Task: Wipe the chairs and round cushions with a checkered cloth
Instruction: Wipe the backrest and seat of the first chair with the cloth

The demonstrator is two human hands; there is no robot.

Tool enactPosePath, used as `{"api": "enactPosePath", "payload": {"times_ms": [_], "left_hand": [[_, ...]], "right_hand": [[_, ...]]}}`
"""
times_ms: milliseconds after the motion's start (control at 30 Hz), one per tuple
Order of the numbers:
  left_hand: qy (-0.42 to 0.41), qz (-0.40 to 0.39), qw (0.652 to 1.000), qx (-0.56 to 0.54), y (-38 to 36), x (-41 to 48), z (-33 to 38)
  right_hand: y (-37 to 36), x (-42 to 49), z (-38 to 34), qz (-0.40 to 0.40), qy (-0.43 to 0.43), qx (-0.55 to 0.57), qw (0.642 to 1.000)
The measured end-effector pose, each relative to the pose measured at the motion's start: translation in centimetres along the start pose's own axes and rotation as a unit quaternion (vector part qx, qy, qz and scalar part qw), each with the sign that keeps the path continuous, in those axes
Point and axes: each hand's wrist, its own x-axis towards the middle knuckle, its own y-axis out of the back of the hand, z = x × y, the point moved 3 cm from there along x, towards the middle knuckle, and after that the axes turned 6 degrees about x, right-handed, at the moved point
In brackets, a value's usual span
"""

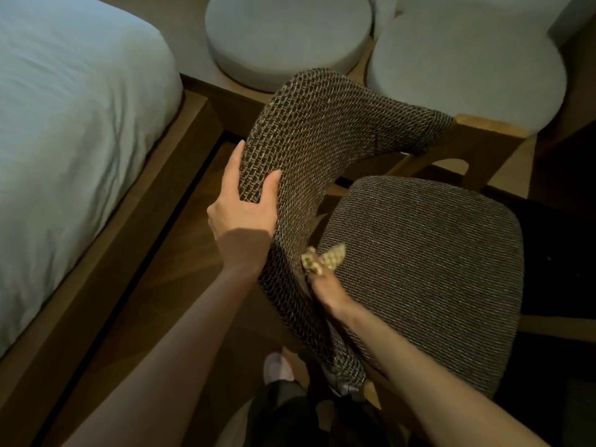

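Note:
A chair with a curved woven backrest and a dark woven seat pad stands in front of me. My left hand grips the backrest's left edge, thumb on the inner face and fingers behind. My right hand is mostly hidden behind the lower backrest and holds a small bunched checkered cloth against its inner face, just above the seat. Two pale round cushions sit on a wooden bench beyond the chair.
A bed with a pale sheet on a wooden frame fills the left side. Dark wooden floor runs between bed and chair. My shoe shows near the bottom. A wooden bench carries the cushions.

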Motion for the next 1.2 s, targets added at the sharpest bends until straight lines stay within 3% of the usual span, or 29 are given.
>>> {"api": "enactPosePath", "payload": {"times_ms": [67,200,300,367,433,567,633,833,900,967,1067,1133,1200], "left_hand": [[0.003,-0.002,1.0,0.002,0.0,0.0,0.2],[0.008,0.002,1.0,0.02,0.1,0.0,0.0],[0.0,0.004,1.0,0.023,0.0,0.2,-0.2],[-0.002,0.006,1.0,0.022,0.0,0.2,-0.3],[-0.004,0.0,1.0,0.025,0.1,0.2,-0.1],[0.002,-0.015,1.0,0.014,0.2,-0.1,0.2],[0.002,-0.016,1.0,-0.001,0.1,-0.5,0.0],[0.019,-0.009,0.999,-0.03,0.0,-2.5,-0.9],[0.016,-0.011,0.999,-0.032,0.1,-3.3,-0.7],[0.0,-0.016,1.0,-0.016,0.2,-4.5,-0.5],[-0.035,-0.031,0.995,0.092,0.2,-6.9,-0.2],[-0.065,-0.054,0.976,0.198,-0.2,-8.3,-0.2],[-0.15,-0.116,0.943,0.273,-1.2,-9.6,0.4]], "right_hand": [[0.2,-0.5,-1.2,0.021,-0.044,0.022,0.999],[-1.1,-2.1,-7.7,0.036,0.091,0.136,0.986],[-2.4,-3.2,-8.5,0.062,0.187,0.095,0.976],[-2.3,-3.6,-6.4,0.053,0.204,0.012,0.977],[-1.2,-4.5,-3.8,0.008,0.173,-0.109,0.979],[2.1,-7.4,1.2,-0.073,-0.002,-0.269,0.96],[2.1,-8.0,1.4,-0.051,-0.021,-0.231,0.971],[-0.4,-8.0,-3.0,0.013,0.038,-0.001,0.999],[0.2,-9.1,-2.1,-0.001,0.037,-0.046,0.998],[1.7,-10.5,-0.3,-0.02,0.009,-0.163,0.986],[4.9,-12.4,3.1,-0.003,-0.08,-0.241,0.967],[7.0,-13.6,4.8,0.062,-0.149,-0.196,0.967],[8.8,-13.9,5.6,0.16,-0.153,-0.098,0.97]]}}
